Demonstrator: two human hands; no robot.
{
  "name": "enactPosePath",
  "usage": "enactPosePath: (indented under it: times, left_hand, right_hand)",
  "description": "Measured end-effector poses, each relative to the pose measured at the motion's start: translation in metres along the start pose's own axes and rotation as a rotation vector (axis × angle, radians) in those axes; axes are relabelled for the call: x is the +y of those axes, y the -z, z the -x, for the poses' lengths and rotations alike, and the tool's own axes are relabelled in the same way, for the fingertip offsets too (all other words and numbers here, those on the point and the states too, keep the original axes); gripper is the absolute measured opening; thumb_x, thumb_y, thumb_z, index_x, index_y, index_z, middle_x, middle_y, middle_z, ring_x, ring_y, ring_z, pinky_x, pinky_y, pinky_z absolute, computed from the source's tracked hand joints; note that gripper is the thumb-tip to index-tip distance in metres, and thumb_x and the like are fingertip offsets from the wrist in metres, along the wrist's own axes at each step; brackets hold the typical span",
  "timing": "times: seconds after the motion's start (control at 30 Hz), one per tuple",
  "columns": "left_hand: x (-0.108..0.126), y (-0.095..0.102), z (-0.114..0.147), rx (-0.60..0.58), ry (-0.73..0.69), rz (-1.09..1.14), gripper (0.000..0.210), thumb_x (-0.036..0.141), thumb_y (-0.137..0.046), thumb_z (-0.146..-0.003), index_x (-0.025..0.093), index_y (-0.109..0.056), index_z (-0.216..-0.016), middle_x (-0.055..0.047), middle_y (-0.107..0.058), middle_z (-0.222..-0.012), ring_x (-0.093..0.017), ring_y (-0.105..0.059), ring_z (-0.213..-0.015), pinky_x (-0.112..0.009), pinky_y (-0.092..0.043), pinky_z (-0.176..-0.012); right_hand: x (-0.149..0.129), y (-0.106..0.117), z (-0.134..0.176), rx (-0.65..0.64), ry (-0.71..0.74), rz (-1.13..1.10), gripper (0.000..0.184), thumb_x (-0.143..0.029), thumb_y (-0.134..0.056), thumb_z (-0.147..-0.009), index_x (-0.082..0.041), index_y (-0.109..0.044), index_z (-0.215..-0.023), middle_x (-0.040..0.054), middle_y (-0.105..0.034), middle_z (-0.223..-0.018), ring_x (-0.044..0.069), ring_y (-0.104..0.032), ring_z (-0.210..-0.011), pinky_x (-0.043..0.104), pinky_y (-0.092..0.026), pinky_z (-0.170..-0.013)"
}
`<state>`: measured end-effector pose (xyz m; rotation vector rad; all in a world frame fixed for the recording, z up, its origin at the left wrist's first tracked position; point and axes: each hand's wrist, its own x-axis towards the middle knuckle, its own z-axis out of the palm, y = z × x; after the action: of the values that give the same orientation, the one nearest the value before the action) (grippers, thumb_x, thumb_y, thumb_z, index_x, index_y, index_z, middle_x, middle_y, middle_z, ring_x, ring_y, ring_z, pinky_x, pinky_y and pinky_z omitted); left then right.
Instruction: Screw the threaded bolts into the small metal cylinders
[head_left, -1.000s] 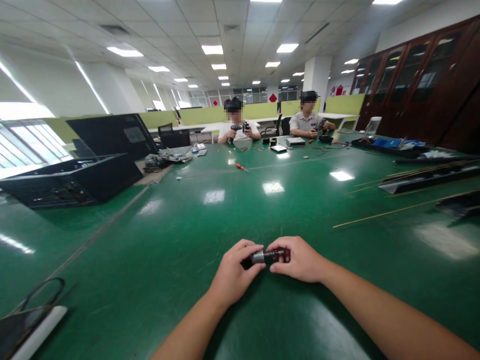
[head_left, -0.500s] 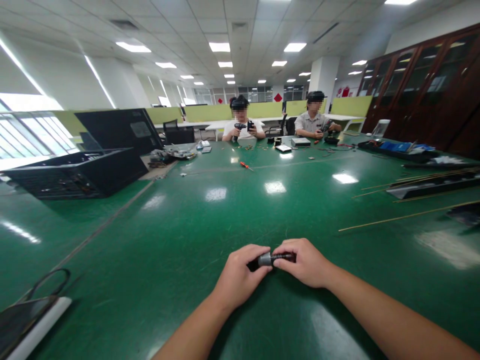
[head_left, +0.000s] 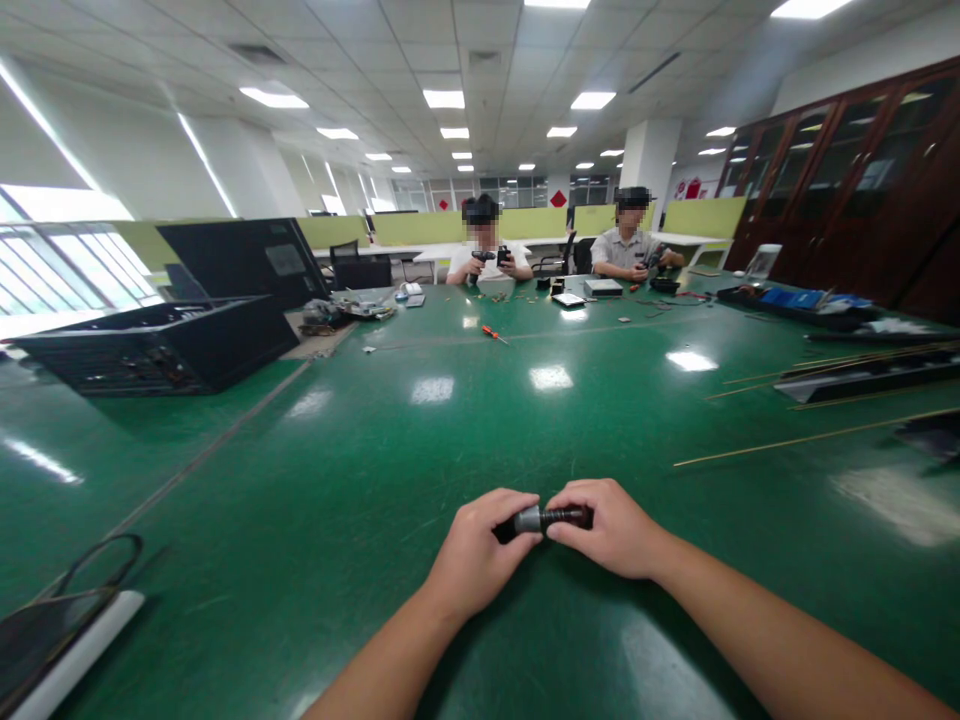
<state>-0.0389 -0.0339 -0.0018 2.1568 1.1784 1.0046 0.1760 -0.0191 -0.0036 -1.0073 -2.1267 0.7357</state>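
Low in the middle of the head view, my two hands hold a small cylindrical part lying crosswise between them. My left hand (head_left: 480,555) is closed around its grey metal sleeve (head_left: 529,519), the left end of which my fingers hide. From the sleeve a dark ribbed shaft (head_left: 564,516) runs to the right, reddish brown toward its far end. My right hand (head_left: 615,530) is closed about this shaft with thumb and fingers, and its palm covers the tip. What kind of part it is, I cannot tell.
Across the green table (head_left: 420,430) lies an orange screwdriver (head_left: 491,333). A black computer case (head_left: 165,345) stands at left, a white-edged object (head_left: 82,640) nearer. Thin rods (head_left: 810,437) and a tray (head_left: 795,302) are at right. Two co-workers (head_left: 491,260) sit opposite, handling tools.
My hands keep nearly the same place and grip. Slightly more of the ribbed shaft shows between the fingers. The camera view has shifted a little.
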Motion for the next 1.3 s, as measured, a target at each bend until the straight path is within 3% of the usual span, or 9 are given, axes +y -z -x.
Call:
enactPosePath:
  times: [0.97, 1.3]
  left_hand:
    - [0.0006, 0.0005, -0.0004, 0.008, 0.021, 0.003, 0.032, 0.012, -0.075, -0.077, 0.025, -0.073, -0.106, -0.001, -0.075, -0.1, -0.019, -0.068, -0.093, -0.031, -0.052, -0.086]
    - [0.0009, 0.0015, -0.0006, 0.004, -0.007, -0.017, 0.027, 0.016, -0.074, -0.078, 0.024, -0.073, -0.104, -0.004, -0.075, -0.099, -0.021, -0.069, -0.091, -0.033, -0.054, -0.085]
  right_hand:
    - [-0.0014, 0.0006, 0.0002, 0.027, 0.01, 0.023, 0.009, -0.025, -0.07, -0.083, -0.02, -0.075, -0.088, 0.0007, -0.069, -0.076, 0.015, -0.061, -0.07, 0.025, -0.042, -0.066]
    - [0.0025, -0.0001, 0.0, 0.024, 0.022, 0.036, 0.009, -0.019, -0.07, -0.08, -0.02, -0.074, -0.088, 0.0004, -0.069, -0.077, 0.015, -0.061, -0.071, 0.026, -0.043, -0.067]
